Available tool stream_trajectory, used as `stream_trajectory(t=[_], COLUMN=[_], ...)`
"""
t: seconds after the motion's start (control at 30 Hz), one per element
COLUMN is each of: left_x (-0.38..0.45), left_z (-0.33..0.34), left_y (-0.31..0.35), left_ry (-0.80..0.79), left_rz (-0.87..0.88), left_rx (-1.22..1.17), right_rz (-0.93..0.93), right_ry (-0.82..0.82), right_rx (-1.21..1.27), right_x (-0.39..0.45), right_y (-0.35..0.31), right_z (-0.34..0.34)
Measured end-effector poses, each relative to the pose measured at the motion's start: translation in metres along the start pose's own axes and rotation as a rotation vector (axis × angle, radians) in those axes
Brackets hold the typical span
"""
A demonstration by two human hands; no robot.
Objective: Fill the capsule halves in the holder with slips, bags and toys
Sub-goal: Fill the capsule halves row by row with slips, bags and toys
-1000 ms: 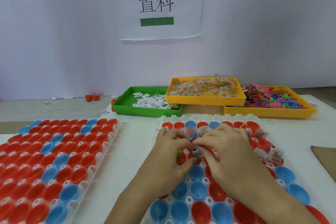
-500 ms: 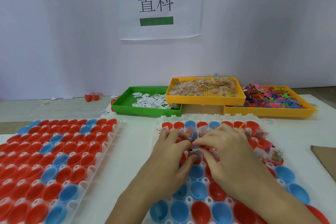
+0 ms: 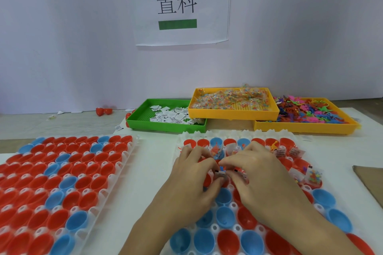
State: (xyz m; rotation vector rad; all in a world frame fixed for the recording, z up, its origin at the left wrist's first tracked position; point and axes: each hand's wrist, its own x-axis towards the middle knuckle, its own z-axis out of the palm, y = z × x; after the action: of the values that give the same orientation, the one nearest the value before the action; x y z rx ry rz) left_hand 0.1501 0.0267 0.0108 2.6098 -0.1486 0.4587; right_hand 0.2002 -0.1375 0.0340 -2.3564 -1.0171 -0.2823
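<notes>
Filling red and blue capsule halves [image 3: 223, 195], white holder [image 3: 233, 206]

Ahead of your hands a pale white wall [image 3: 62, 47] fills the view, evenly lit, faintly bluish. Straight ahead and above your hands, a paper sign [image 3: 182, 4] hangs with two black characters and a green bar. The white tabletop [image 3: 153, 163] runs under your hands; brown cardboard [image 3: 371, 180] lies to their right.

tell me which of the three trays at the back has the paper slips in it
The green plastic tray, leftmost of the three, holds the white paper slips. The raised yellow tray holds clear bags; the right yellow tray holds colourful toys.
</notes>
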Motion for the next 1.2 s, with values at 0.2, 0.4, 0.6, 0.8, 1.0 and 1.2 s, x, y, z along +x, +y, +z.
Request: stream_trajectory(t=[0.2, 0.4, 0.6, 0.8, 1.0, 1.2], left_x=[-0.001, 0.002, 0.003, 0.002, 0.003, 0.002], left_z=[-0.004, -0.003, 0.003, 0.004, 0.003, 0.004], left_y=[0.001, 0.0, -0.003, -0.005, -0.005, -0.005], left_ry=[0.023, 0.085, 0.111, 0.126, 0.132, 0.124], left_rz=[0.024, 0.026, 0.028, 0.032, 0.047, 0.05], left_rx=[-0.016, -0.018, 0.052, 0.079, 0.068, 0.068], right_rz=[-0.006, -0.026, -0.011, -0.002, 0.019, 0.029], right_ry=[-0.004, 0.011, 0.078, 0.087, 0.1, 0.104], right_rx=[0.0, 0.003, -0.024, -0.027, -0.022, -0.017], right_x=[0.0, 0.001, 0.0, 0.0, 0.001, 0.002], right_y=[0.002, 0.003, 0.005, 0.008, 0.01, 0.011], right_z=[0.001, 0.003, 0.006, 0.007, 0.007, 0.007])
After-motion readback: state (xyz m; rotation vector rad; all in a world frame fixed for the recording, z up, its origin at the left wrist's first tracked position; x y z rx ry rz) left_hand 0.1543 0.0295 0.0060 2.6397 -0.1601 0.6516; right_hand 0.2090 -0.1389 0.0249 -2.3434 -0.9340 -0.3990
